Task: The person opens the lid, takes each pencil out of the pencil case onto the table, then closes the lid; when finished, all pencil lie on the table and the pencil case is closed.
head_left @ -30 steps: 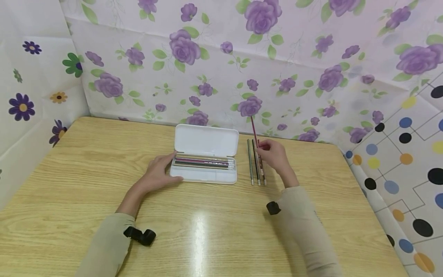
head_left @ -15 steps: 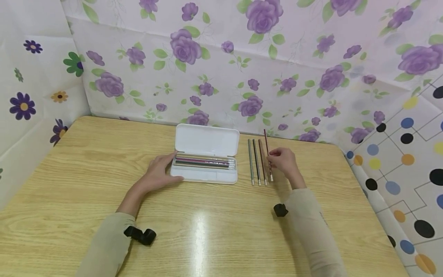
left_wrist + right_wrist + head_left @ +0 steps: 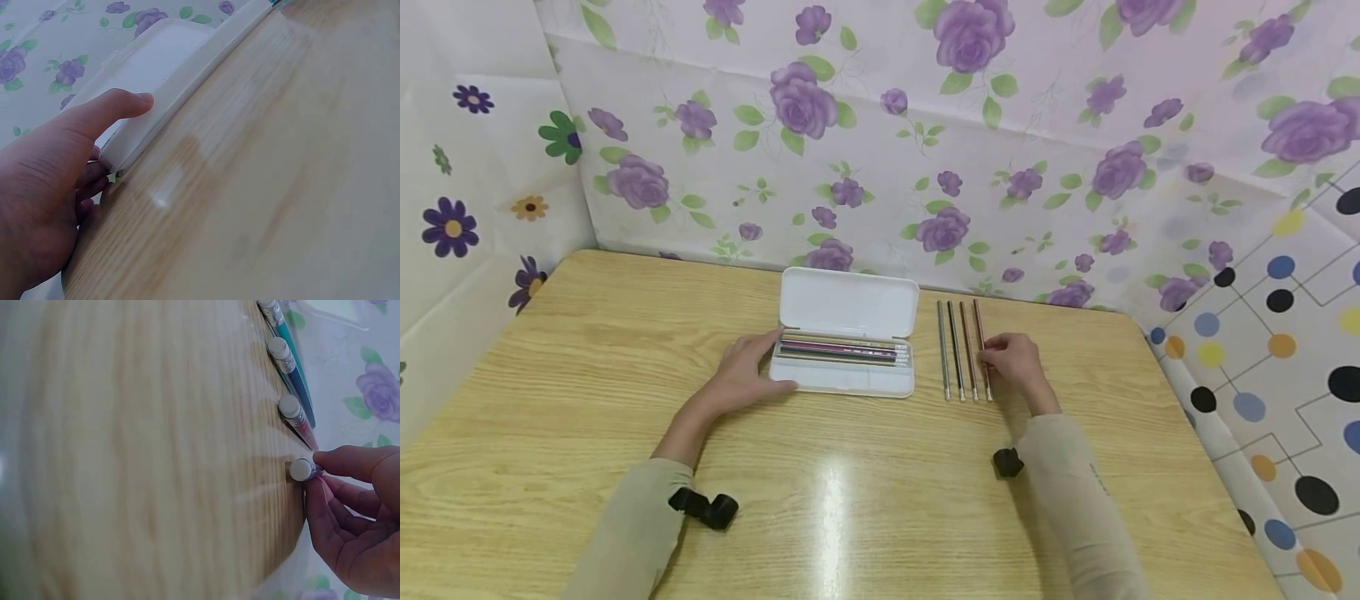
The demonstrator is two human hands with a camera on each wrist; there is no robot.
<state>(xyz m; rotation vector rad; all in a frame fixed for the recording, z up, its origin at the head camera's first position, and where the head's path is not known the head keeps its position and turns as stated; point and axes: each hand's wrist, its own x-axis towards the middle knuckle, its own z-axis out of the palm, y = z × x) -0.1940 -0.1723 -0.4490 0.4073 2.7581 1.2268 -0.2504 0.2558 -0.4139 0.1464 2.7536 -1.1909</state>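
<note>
An open white pencil case [image 3: 820, 382] stands on the table with its lid [image 3: 850, 302] raised, and several pencils [image 3: 842, 350] lie inside, erasers to the right. My left hand [image 3: 747, 371] grips the case's left end; in the left wrist view its thumb [image 3: 125, 105] lies at the front wall and the other fingers are partly hidden behind the end. My right hand [image 3: 1017, 363] pinches a dark red pencil [image 3: 979, 325] between thumb and fingers, its white eraser [image 3: 302, 469] toward me. Left of it lie a brownish-red pencil [image 3: 969, 350], a black one [image 3: 956, 350] and a grey-green one [image 3: 943, 350], side by side.
The wooden table [image 3: 850, 508] ends at a flowered cloth [image 3: 865, 150] behind the case. A dotted cloth [image 3: 1262, 400] hangs along the right side. Black wrist cameras sit at the left sleeve [image 3: 640, 517] and the right sleeve [image 3: 1067, 475].
My right hand has carried the dark red pencil to the right, turned it parallel to the row and lowered it to the table at the row's right end. My left hand stays on the case.
</note>
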